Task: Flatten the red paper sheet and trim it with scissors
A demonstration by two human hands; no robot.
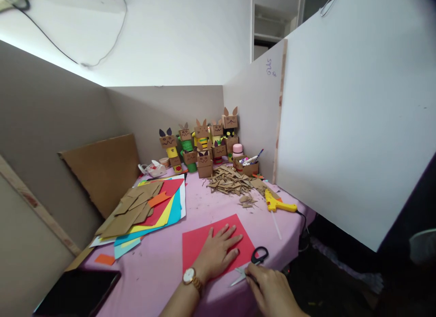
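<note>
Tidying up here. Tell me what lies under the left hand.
The left hand rests flat on a red paper sheet, which lies on the pink tablecloth. Anything beneath the sheet is hidden.

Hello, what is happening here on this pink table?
A person sits at a table with a pink cloth. The left hand, with a watch on its wrist, lies flat on a red paper sheet. The right hand touches black-handled scissors lying beside that sheet. Further back are a stack of coloured papers, cardboard scraps, a yellow glue gun and a row of small cardboard figures.
</note>
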